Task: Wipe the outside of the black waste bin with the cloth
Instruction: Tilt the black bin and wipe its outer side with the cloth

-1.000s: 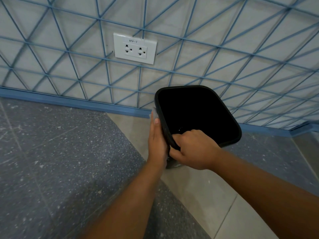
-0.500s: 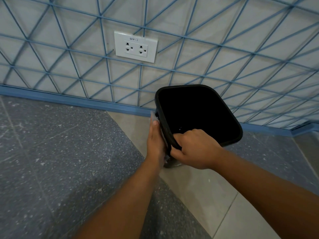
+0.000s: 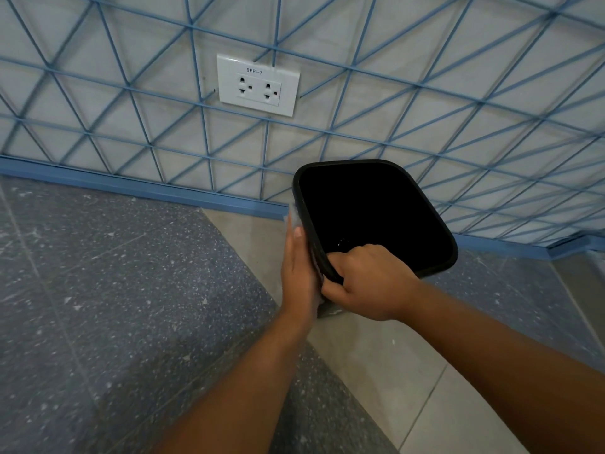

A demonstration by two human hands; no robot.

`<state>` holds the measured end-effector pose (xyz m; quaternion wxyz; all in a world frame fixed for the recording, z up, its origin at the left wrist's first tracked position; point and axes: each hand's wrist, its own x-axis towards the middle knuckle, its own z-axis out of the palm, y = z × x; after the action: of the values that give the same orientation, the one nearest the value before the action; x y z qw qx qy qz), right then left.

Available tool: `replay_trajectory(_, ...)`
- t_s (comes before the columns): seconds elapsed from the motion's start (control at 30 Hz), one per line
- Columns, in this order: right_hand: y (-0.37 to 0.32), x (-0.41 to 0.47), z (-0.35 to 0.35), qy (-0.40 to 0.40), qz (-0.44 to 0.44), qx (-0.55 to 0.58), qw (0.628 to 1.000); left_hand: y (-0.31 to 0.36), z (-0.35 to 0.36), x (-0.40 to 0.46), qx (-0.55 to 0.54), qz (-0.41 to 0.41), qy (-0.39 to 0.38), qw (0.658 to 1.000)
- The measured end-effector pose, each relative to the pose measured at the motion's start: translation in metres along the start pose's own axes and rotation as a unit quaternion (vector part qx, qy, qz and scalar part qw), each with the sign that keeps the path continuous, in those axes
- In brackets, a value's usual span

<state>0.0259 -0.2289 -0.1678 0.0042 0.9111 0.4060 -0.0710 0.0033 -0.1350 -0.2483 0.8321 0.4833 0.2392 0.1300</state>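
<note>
The black waste bin (image 3: 376, 211) stands on the floor near the wall, its dark open mouth facing up. My right hand (image 3: 370, 283) grips the bin's near rim, fingers hooked inside. My left hand (image 3: 299, 273) lies flat against the bin's left outer wall and presses a pale grey cloth (image 3: 292, 215) onto it. Only small bits of the cloth show, above the fingertips and below the palm. The bin's outer walls are mostly hidden.
A tiled wall with a blue line pattern rises just behind the bin, with a white double socket (image 3: 258, 85) on it. A blue skirting strip (image 3: 131, 186) runs along its base. The floor is dark speckled grey at left and light grey tile under the bin.
My left hand with the cloth has slid slightly along the bin's left side toward the wall. My right hand keeps its grip on the rim.
</note>
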Motion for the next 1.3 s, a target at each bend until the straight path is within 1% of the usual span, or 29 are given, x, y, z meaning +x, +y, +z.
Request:
replay_trajectory(0.03, 0.0, 0.0, 0.0, 0.0, 0.002, -0.001, 1.0, 0.0, -0.001, 0.002, 0.009, -0.009, -0.002, 1.0)
replay_trajectory(0.1, 0.0, 0.002, 0.0, 0.003, 0.007, 0.001, 1.0, 0.002, -0.001, 0.014, -0.005, -0.041, 0.009, 0.999)
replay_trajectory(0.13, -0.001, 0.003, -0.001, 0.005, 0.006, 0.0, 1.0, 0.006, 0.001, 0.017, -0.011, -0.042, 0.012, 0.999)
replay_trajectory(0.2, -0.001, 0.003, -0.001, 0.002, 0.003, -0.006, 1.0, 0.011, 0.004, 0.009, 0.005, -0.01, 0.005, 1.0)
replay_trajectory(0.27, -0.001, 0.001, -0.001, -0.005, 0.001, -0.015, 1.0, 0.004, 0.002, -0.001, -0.008, 0.007, -0.006, 1.0)
replay_trajectory(0.33, -0.001, 0.0, -0.001, -0.006, 0.002, -0.015, 1.0, -0.001, -0.004, -0.001, -0.01, -0.001, -0.011, 1.0)
replay_trajectory(0.43, -0.002, 0.003, -0.002, -0.001, 0.003, -0.015, 1.0, 0.002, 0.0, 0.011, -0.03, -0.026, 0.005, 0.999)
replay_trajectory(0.5, -0.002, 0.003, -0.002, -0.001, 0.002, -0.01, 1.0, 0.001, 0.003, 0.01, -0.018, -0.013, 0.018, 1.0)
replay_trajectory(0.57, -0.002, 0.003, -0.003, -0.002, -0.002, -0.012, 1.0, -0.005, 0.001, 0.004, -0.015, -0.003, 0.006, 1.0)
replay_trajectory(0.67, -0.001, 0.004, -0.002, -0.003, 0.004, -0.007, 1.0, -0.006, -0.005, 0.008, 0.021, -0.006, 0.001, 1.0)
replay_trajectory(0.73, -0.002, 0.005, -0.002, -0.002, 0.007, -0.008, 1.0, -0.001, -0.002, 0.013, 0.007, -0.016, 0.021, 1.0)
replay_trajectory(0.8, -0.002, 0.005, -0.001, -0.002, 0.007, -0.005, 1.0, 0.002, 0.001, 0.008, 0.001, -0.02, 0.023, 1.0)
replay_trajectory(0.87, -0.002, 0.005, -0.001, -0.002, 0.005, 0.003, 1.0, -0.002, 0.0, 0.003, 0.002, -0.004, 0.014, 1.0)
replay_trajectory(0.93, -0.002, 0.005, 0.0, -0.001, 0.008, 0.002, 1.0, 0.0, -0.001, 0.007, 0.016, -0.009, 0.003, 1.0)
replay_trajectory(1.03, -0.001, 0.006, -0.001, 0.001, 0.009, 0.002, 1.0, 0.006, 0.0, 0.023, -0.012, -0.045, 0.002, 0.999)
replay_trajectory(1.13, -0.001, 0.004, -0.001, -0.002, 0.0, 0.003, 1.0, 0.004, 0.002, 0.017, 0.011, -0.015, 0.025, 0.999)
replay_trajectory(1.2, -0.001, 0.002, -0.001, -0.004, 0.001, 0.003, 1.0, 0.0, -0.001, 0.014, 0.013, -0.011, 0.02, 1.0)
replay_trajectory(1.3, -0.001, 0.003, -0.001, 0.001, 0.008, 0.006, 1.0, 0.001, -0.001, 0.025, -0.005, -0.037, 0.002, 0.999)
